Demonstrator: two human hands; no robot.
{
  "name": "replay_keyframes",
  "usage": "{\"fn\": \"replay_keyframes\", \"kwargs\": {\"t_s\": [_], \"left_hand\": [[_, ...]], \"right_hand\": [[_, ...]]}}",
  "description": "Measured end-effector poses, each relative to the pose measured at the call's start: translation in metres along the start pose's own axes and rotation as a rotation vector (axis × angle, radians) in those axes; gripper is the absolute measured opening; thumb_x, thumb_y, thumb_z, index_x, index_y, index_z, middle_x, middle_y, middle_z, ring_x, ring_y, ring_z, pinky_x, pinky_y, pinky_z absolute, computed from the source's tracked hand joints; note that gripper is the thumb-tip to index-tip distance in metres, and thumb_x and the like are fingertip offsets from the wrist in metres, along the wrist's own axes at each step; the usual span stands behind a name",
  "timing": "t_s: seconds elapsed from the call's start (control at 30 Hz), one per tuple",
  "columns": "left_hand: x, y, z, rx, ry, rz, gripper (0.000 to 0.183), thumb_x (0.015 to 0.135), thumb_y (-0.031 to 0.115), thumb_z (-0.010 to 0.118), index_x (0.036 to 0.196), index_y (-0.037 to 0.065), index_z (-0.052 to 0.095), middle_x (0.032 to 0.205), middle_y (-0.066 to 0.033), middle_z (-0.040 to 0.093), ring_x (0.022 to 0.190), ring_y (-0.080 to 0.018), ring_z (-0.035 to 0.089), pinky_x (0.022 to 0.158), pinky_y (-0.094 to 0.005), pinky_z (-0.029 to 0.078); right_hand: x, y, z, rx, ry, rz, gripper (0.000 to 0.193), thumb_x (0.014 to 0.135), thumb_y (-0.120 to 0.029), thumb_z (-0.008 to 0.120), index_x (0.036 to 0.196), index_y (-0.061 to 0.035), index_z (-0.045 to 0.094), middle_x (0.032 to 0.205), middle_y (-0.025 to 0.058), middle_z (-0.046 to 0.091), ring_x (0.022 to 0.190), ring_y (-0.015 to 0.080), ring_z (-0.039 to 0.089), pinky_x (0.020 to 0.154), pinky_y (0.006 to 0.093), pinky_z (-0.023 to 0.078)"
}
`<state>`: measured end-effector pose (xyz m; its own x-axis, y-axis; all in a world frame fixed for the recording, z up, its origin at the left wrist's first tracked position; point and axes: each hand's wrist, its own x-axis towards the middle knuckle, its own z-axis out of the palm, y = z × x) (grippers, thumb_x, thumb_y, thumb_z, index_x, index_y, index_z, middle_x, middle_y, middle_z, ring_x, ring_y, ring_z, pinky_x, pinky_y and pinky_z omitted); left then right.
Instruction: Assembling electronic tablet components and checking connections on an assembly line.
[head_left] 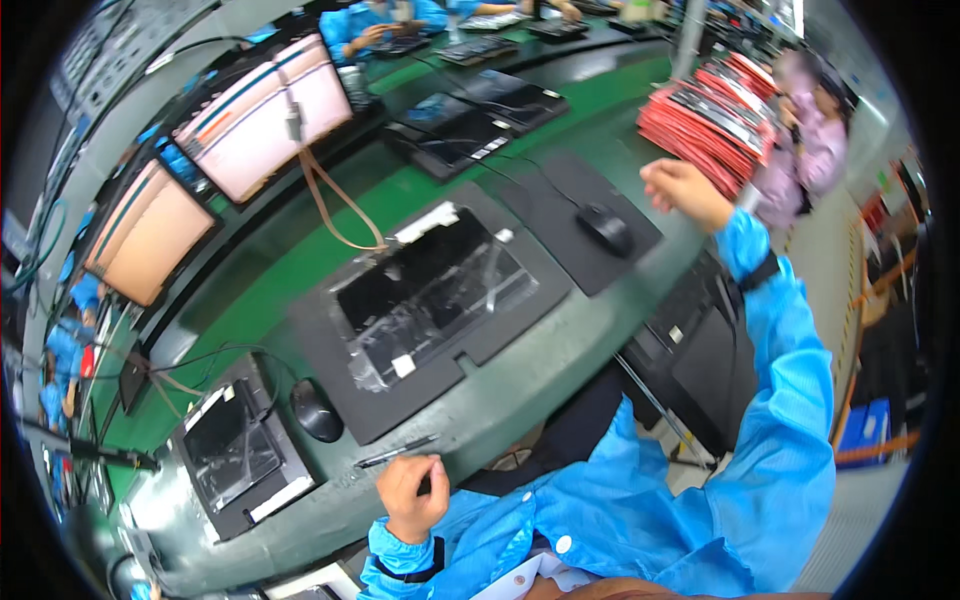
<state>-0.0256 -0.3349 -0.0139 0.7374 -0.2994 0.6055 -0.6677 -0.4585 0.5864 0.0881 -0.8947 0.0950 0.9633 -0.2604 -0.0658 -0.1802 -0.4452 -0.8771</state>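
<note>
My left hand [413,500] is at the table's near edge with its fingers curled in; a dark gap shows between them, and I see nothing held. Just beyond it lies a thin dark pen [398,452]. My right hand [688,193] is raised at the right, fingers bent together and slightly blurred, with no held thing visible. It is nearest to a stack of red-edged flat packs [705,120] and a black mouse [605,230] on a dark mat. Between my hands, a black screen panel [430,285] under wrinkled clear film lies on a dark foam pad [400,415].
At left are a smaller film-covered panel [232,445] and another black mouse [317,410]. Two lit monitors [265,115] stand behind, with a tan cable [335,205] hanging down. Dark panels [450,130] lie farther back. A person in pink [805,150] is beyond the stack.
</note>
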Motion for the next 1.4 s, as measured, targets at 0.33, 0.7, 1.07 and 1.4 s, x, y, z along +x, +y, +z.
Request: {"fn": "replay_keyframes", "kwargs": {"t_s": [0.33,0.7,1.07,1.4], "left_hand": [[0.001,0.013,0.002,0.197,-0.001,-0.085,0.018,0.071,-0.001,0.076,0.086,0.006,0.071,0.064,-0.0040,0.062,0.050,-0.0212,0.057,0.047,-0.0315,0.044],[0.005,-0.004,0.004,0.160,-0.053,-0.132,0.023,0.069,-0.002,0.076,0.091,0.002,0.069,0.061,-0.0048,0.061,0.047,-0.0192,0.056,0.045,-0.0307,0.043],[0.019,-0.001,0.007,0.151,-0.033,-0.163,0.022,0.070,-0.003,0.075,0.090,0.002,0.068,0.061,-0.0060,0.060,0.046,-0.0218,0.056,0.044,-0.0324,0.043],[0.019,0.007,0.011,0.202,-0.019,-0.173,0.021,0.071,-0.005,0.073,0.089,0.003,0.068,0.065,-0.0078,0.062,0.050,-0.0240,0.058,0.047,-0.0328,0.045]], "right_hand": [[0.348,0.041,0.047,-0.593,0.189,0.077,0.108,0.086,-0.083,0.049,0.160,-0.0081,0.030,0.155,0.0351,0.036,0.144,0.0473,0.038,0.119,0.0494,0.031],[0.408,-0.002,0.047,-0.699,-0.162,0.257,0.112,0.075,-0.079,0.070,0.140,0.0108,0.054,0.144,0.0311,0.053,0.134,0.0430,0.052,0.108,0.0473,0.043],[0.399,0.015,0.044,-0.170,-0.076,0.521,0.108,0.077,-0.078,0.069,0.145,0.0029,0.049,0.145,0.0248,0.051,0.137,0.0402,0.044,0.109,0.0629,0.033],[0.350,-0.049,0.095,-0.351,-0.360,0.462,0.110,0.076,-0.065,0.080,0.157,-0.0040,0.038,0.164,0.0249,0.029,0.149,0.0433,0.029,0.118,0.0584,0.024]]}}
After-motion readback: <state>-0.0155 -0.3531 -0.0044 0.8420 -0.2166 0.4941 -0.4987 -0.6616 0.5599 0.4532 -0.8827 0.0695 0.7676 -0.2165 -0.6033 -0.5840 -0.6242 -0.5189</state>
